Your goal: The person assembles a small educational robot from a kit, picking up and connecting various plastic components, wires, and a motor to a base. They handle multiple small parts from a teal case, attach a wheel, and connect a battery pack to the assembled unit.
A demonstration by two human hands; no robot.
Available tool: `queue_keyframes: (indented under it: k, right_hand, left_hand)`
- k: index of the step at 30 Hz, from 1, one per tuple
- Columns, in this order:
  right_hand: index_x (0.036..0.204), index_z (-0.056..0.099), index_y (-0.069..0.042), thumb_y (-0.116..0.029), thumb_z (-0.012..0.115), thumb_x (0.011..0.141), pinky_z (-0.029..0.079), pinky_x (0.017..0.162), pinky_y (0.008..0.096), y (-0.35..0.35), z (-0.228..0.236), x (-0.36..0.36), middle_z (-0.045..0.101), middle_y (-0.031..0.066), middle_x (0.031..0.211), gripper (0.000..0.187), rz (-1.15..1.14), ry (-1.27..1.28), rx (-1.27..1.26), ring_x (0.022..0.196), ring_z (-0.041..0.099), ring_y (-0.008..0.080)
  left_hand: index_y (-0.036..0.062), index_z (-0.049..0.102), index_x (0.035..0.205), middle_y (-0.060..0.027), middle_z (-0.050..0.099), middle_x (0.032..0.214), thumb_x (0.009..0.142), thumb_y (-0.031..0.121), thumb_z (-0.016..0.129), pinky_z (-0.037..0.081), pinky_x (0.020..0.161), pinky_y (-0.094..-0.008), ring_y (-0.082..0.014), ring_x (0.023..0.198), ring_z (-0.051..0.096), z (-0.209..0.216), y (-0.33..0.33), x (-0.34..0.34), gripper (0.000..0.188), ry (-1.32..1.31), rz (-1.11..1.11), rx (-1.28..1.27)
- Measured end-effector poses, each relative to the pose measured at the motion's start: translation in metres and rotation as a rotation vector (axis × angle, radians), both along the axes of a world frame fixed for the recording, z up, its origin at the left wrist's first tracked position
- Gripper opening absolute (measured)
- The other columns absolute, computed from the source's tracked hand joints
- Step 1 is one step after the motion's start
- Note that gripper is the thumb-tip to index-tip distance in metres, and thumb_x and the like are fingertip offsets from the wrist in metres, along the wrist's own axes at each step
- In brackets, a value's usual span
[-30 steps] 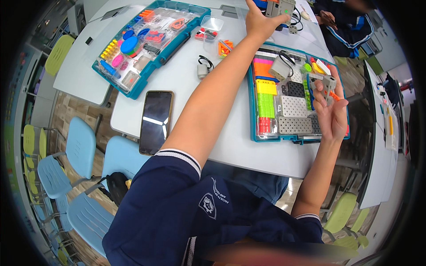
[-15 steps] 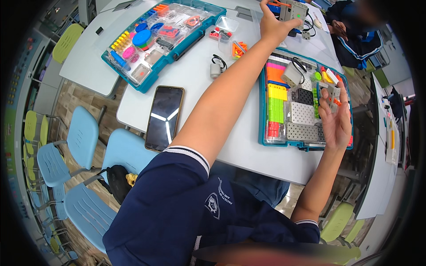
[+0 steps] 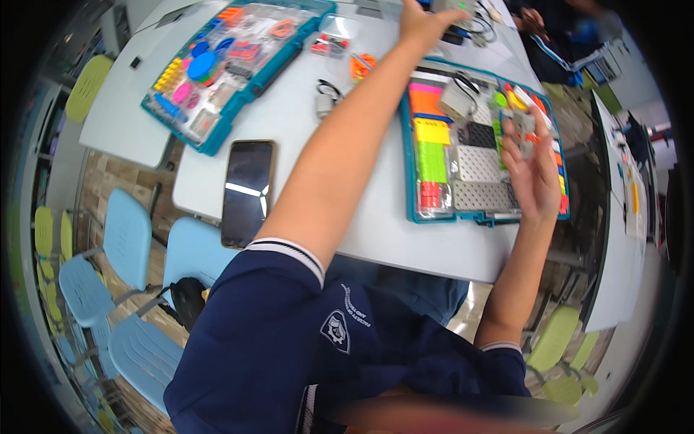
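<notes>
My left arm stretches far across the table, and the left hand (image 3: 423, 27) is closed around a grey block-built model (image 3: 464, 9) with black cables at the upper edge. Part of that model is cut off by the frame. Over the right-hand parts case (image 3: 409, 173), my right hand (image 3: 536, 177) has its fingers curled around a small grey perforated piece (image 3: 520, 129) with an orange bit on it. Beneath that hand the case holds colored blocks (image 3: 432, 160), grey perforated plates (image 3: 477, 165) and a light grey motor-like block (image 3: 455, 100) with a black cable.
A second teal parts case (image 3: 224, 126) lies open at the left. Near me is a phone (image 3: 247, 192); beyond it are a grey cabled block (image 3: 325, 103) and a small clear box (image 3: 337, 30). Blue chairs (image 3: 129, 230) stand at the left. Another person (image 3: 557, 50) sits far right.
The whole view has shifted, so the table things appear further left and higher. Both hands keep their holds; the left hand's model now sits closer to the top edge.
</notes>
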State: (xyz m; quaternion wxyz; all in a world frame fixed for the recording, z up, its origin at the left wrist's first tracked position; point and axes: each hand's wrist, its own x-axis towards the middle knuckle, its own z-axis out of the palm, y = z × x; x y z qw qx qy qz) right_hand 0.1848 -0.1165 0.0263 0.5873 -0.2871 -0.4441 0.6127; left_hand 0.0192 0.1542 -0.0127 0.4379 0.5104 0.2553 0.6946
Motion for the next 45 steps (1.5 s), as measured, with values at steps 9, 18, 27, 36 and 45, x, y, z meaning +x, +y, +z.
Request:
queue_keyframes:
  k: [9,18,27,36,45]
  right_hand:
    - [0.155,0.033,0.001,-0.066,0.033,0.106,0.042,0.075,0.0307,0.003,0.009,-0.011,0.057,0.0172,0.118,0.083,-0.073,0.022,-0.075,0.086,0.044,0.0168]
    - [0.153,0.036,0.001,-0.061,0.038,0.107,0.043,0.077,0.0312,0.003,0.008,-0.009,0.059,0.0163,0.116,0.076,-0.078,0.005,-0.099,0.086,0.048,0.0165]
    - [0.15,0.042,-0.006,-0.044,0.051,0.109,0.045,0.077,0.0279,0.002,0.009,-0.013,0.062,0.0121,0.111,0.057,-0.054,0.032,-0.171,0.084,0.052,0.0141]
    - [0.151,0.043,-0.007,-0.034,0.052,0.109,0.044,0.078,0.0279,0.001,0.009,-0.012,0.06,0.0118,0.114,0.051,-0.011,-0.017,-0.173,0.085,0.049,0.0126]
    - [0.151,0.045,-0.008,-0.021,0.056,0.108,0.043,0.076,0.0272,0.003,0.005,-0.013,0.059,0.0136,0.118,0.046,0.003,-0.057,-0.183,0.083,0.047,0.0117]
  left_hand:
    - [0.0077,0.031,0.146,-0.0176,0.059,0.123,0.082,0.019,0.079,0.056,0.084,-0.0389,-0.0266,0.1,0.066,0.001,0.012,-0.005,0.081,-0.194,-0.257,-0.241]
    - [0.0021,0.028,0.149,-0.0177,0.055,0.129,0.073,0.038,0.089,0.051,0.098,-0.0398,-0.0262,0.115,0.059,0.005,0.009,-0.013,0.104,-0.166,-0.189,-0.4]
    - [-0.0053,0.021,0.146,-0.0221,0.048,0.133,0.075,0.037,0.086,0.051,0.097,-0.0388,-0.0269,0.119,0.056,0.016,0.011,-0.014,0.105,-0.09,-0.25,-0.501]
    - [0.0142,0.061,0.127,-0.01,0.064,0.121,0.083,0.054,0.07,0.048,0.095,-0.0469,-0.0234,0.109,0.062,0.036,-0.005,-0.023,0.06,0.025,-0.235,-0.715]
    - [0.0138,0.057,0.135,-0.0139,0.061,0.13,0.087,0.059,0.069,0.05,0.1,-0.0564,-0.0288,0.118,0.062,0.034,-0.005,-0.035,0.067,0.128,-0.311,-0.692]
